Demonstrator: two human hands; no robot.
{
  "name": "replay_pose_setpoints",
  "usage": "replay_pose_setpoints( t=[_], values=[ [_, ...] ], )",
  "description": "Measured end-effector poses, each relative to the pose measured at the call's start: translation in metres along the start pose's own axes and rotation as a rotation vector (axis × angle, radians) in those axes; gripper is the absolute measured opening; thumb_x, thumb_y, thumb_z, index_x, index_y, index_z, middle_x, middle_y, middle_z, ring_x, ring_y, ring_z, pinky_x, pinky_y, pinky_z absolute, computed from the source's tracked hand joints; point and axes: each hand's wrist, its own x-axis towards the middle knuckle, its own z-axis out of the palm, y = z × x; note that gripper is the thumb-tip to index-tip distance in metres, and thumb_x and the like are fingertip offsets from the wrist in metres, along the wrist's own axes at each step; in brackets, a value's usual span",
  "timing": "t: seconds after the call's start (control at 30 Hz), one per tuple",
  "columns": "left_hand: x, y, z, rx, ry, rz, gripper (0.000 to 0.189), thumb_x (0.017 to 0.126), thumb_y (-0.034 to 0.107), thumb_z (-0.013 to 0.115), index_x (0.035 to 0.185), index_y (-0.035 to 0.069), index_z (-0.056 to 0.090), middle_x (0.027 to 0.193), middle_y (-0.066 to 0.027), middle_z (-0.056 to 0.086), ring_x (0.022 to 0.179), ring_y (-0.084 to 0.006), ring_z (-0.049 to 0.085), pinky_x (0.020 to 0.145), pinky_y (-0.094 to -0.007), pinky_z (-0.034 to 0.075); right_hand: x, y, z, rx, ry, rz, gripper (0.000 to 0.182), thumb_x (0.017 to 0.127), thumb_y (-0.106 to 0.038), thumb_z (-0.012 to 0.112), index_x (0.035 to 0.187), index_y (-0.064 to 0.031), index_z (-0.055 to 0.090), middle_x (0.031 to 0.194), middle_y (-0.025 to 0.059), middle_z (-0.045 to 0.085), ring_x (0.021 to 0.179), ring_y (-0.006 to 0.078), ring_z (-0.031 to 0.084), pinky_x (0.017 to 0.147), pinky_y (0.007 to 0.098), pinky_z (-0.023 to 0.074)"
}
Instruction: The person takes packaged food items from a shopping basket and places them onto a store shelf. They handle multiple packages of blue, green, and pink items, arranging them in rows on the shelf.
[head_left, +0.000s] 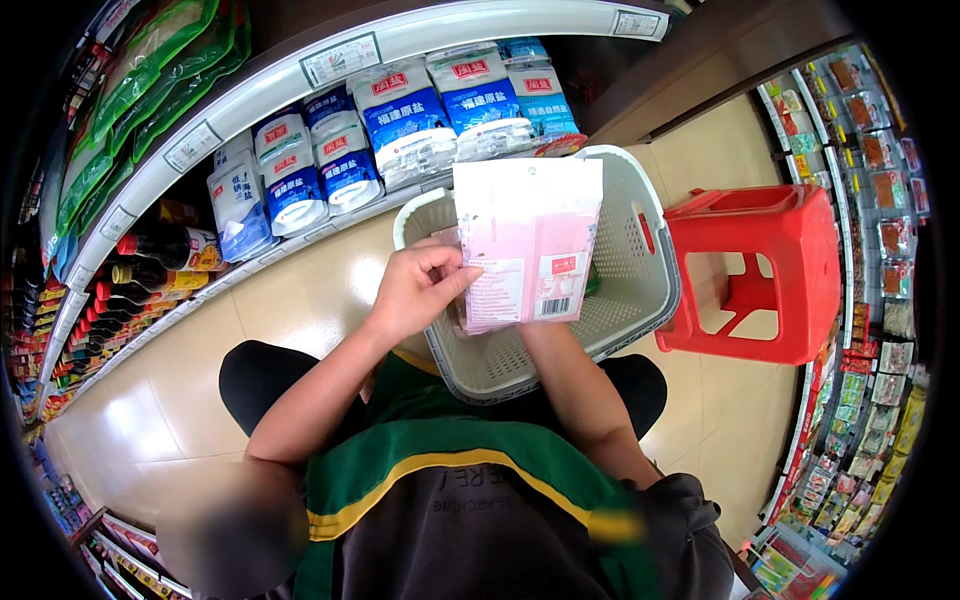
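A pink-and-white flat plastic packet (499, 225) with a hang hole, printed labels and a barcode is held upright over a pale plastic basket (641, 247). My left hand (420, 281) pinches its left edge between thumb and fingers. Edges of more pink packets show behind it, near those fingers. My right forearm (566, 375) reaches up beneath the front packet, which hides my right hand, so its grip cannot be seen. Through the gap at the packet's right side, something green (594, 281) shows inside the basket.
A red plastic stool (814, 277) stands against the basket's right side. Ahead, a low shelf holds bagged salt (405, 112) and dark sauce bottles (176, 250) lying on their sides. Green-edged bags (142, 82) overhang the upper shelf. Racks of small packets (862, 390) line the right.
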Motion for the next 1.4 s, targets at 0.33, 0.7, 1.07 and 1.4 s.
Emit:
replay_pose_setpoints(
  t=[0.33,0.7,1.07,1.4],
  values=[
    [0.011,0.025,-0.044,0.139,0.133,0.122,0.011,0.079,0.013,0.06,0.083,0.002,0.06,0.078,-0.0038,0.051,0.071,-0.0129,0.05,0.063,-0.0244,0.042,-0.007,0.003,0.027,-0.076,-0.085,0.154,0.058,0.086,-0.047,0.04,0.128,-0.008,0.036,0.13,0.0115,0.04,0.118,0.0292,0.039,0.099,0.0461,0.0303],
    [0.017,0.03,-0.039,0.214,0.158,0.182,0.01,0.078,0.011,0.06,0.081,0.001,0.06,0.075,-0.0058,0.052,0.071,-0.0166,0.051,0.064,-0.0272,0.042,-0.01,0.014,0.037,-0.037,-0.09,0.117,0.053,0.086,-0.043,0.041,0.125,-0.0072,0.04,0.128,0.012,0.041,0.117,0.0285,0.039,0.099,0.0445,0.0297],
    [0.02,0.031,-0.036,0.207,0.145,0.187,0.009,0.078,0.01,0.06,0.081,0.001,0.06,0.076,-0.0058,0.051,0.071,-0.0173,0.051,0.064,-0.027,0.042,-0.011,0.011,0.033,-0.076,-0.048,0.123,0.052,0.085,-0.041,0.045,0.124,-0.0075,0.041,0.126,0.0104,0.043,0.116,0.0265,0.041,0.098,0.043,0.0308],
    [0.016,0.044,-0.015,0.692,0.177,0.374,0.054,0.076,0.03,0.062,0.122,0.012,0.041,0.11,-0.0118,0.042,0.111,-0.0293,0.036,0.096,-0.0447,0.024,-0.023,-0.005,0.079,-0.065,-0.059,-0.069,0.057,0.086,-0.043,0.042,0.13,-0.008,0.034,0.132,0.0099,0.037,0.121,0.0264,0.035,0.1,0.0433,0.0285]
  ],
)
